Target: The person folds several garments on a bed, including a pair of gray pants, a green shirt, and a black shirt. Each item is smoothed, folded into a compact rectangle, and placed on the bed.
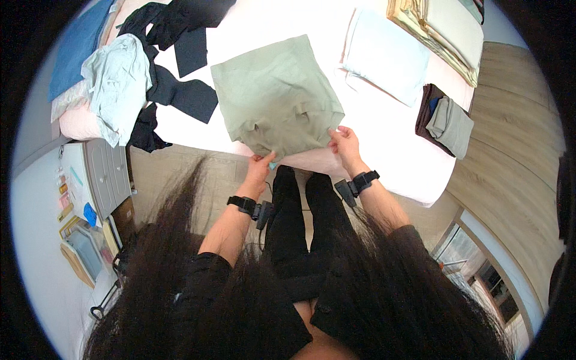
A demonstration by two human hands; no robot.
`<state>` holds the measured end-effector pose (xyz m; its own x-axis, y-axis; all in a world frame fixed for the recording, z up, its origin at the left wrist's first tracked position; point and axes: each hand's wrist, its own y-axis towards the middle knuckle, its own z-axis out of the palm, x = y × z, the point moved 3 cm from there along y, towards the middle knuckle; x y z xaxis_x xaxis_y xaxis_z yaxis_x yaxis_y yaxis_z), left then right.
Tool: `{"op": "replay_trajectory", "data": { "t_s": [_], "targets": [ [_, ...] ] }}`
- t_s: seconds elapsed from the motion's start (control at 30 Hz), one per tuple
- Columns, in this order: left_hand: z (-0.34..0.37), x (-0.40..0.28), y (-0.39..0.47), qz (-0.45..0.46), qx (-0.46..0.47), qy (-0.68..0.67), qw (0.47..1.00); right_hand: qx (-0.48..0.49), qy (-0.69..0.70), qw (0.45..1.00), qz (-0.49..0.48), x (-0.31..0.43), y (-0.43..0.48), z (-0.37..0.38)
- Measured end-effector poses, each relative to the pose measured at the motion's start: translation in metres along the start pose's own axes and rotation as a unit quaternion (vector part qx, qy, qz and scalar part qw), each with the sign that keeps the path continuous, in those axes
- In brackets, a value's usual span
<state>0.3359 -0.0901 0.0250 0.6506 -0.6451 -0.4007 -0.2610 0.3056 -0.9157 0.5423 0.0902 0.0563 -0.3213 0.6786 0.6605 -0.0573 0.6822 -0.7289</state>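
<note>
A pale olive-green cloth garment (274, 90) lies spread on the bed, its far part fairly flat and its near part rumpled in loose folds. My left hand (260, 173) pinches its near edge, left of the middle, just over the bed's front edge. At the near right corner, the fingers of my right hand (345, 145) hold the fabric. A black band with a small device sits on each wrist. How the garment's layers lie underneath is hidden.
Black clothes (180, 90) and a crumpled pale blue shirt (118, 85) lie to the left on the white bed sheet (315, 20). Folded light-blue fabric (384, 56), folded bedding (443, 33) and small folded garments (447, 119) are at right. A white cabinet (105, 175) stands left.
</note>
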Motion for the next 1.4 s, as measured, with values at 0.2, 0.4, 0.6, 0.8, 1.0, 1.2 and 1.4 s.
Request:
{"op": "replay_trajectory", "data": {
  "t_s": [0.2, 0.4, 0.6, 0.8, 1.0, 1.2, 1.4],
  "targets": [
    [0.020, -0.017, -0.002, -0.050, 0.054, -0.002, 0.997, 0.073, 0.085, 0.991, 0.068, 0.031, -0.004, 0.024],
    [0.013, -0.117, -0.021, 0.001, 0.120, -0.186, 0.975, 0.121, 0.145, 0.981, -0.037, 0.106, 0.009, 0.050],
    [0.005, -0.208, 0.004, 0.136, 0.161, -0.272, 0.939, 0.115, 0.111, 0.977, -0.143, 0.148, 0.044, 0.082],
    [-0.032, -0.181, 0.023, 0.337, -0.159, 0.097, 0.923, -0.112, -0.183, 0.926, -0.310, 0.112, 0.070, 0.055],
    [-0.037, -0.144, 0.035, 0.238, -0.236, 0.170, 0.927, -0.059, -0.056, 0.979, -0.186, 0.095, 0.112, 0.063],
    [-0.021, -0.156, 0.036, 0.165, -0.111, -0.029, 0.980, 0.073, 0.033, 0.993, -0.087, 0.115, 0.099, 0.072],
    [-0.013, -0.153, 0.005, 0.220, -0.061, -0.020, 0.973, -0.076, -0.011, 0.960, -0.269, 0.125, 0.052, 0.060]
  ]
}}
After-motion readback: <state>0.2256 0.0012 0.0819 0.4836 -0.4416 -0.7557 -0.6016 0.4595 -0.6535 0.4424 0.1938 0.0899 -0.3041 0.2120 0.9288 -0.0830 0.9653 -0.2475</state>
